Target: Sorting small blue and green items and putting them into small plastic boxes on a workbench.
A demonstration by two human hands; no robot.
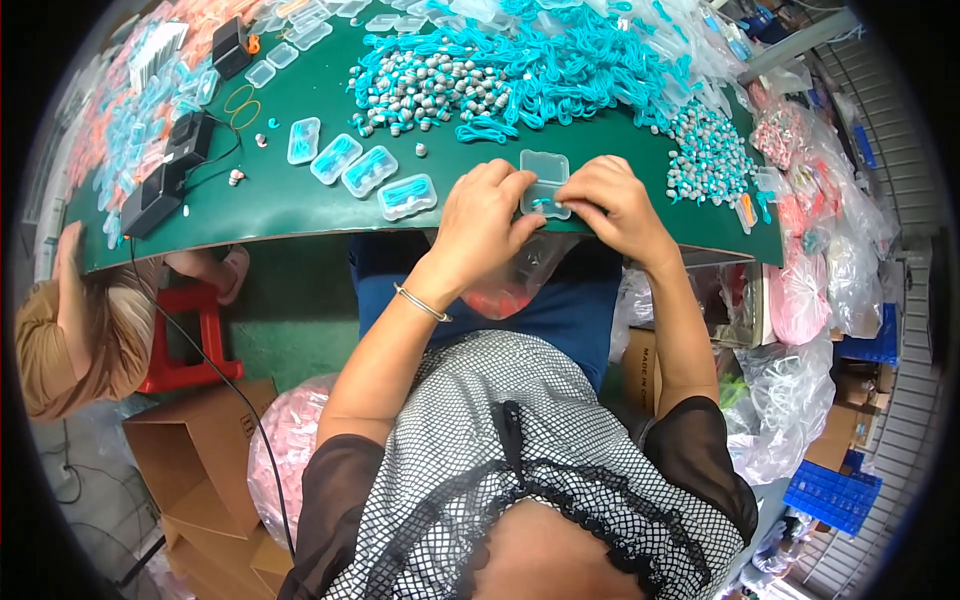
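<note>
1. Head view, looking down: both hands meet at the near edge of the green desk [300, 205] over a small clear plastic case [545, 180] whose lid stands open.
2. Left hand [485, 215]: fingers curled together, tips pinching the left side of the case. Right hand [615, 205]: fingers bunched, tips pressing into the case's lower half, where a bit of turquoise cord shows. I cannot tell whether the cord is fully seated.
3. Done, as I judge it: four filled cases [365, 170] lie shut in a loose row to the left of the hands, each with turquoise cord inside.
4. Left, as I judge it: most of the work. A large heap of turquoise corded earplugs [520, 70] covers the far middle of the desk, with a second patch [705, 155] just right of the hands. Empty clear cases [290, 45] sit at the far left.
5. Around: black boxes with a cable [165, 180] at the desk's left, two rubber bands [242, 105], bagged pink goods [800, 290] on the right, cardboard boxes [200, 450] on the floor.
6. In the way: nothing lies between hands and heap. Another person [75, 330] sits low at the left, well apart.
</note>
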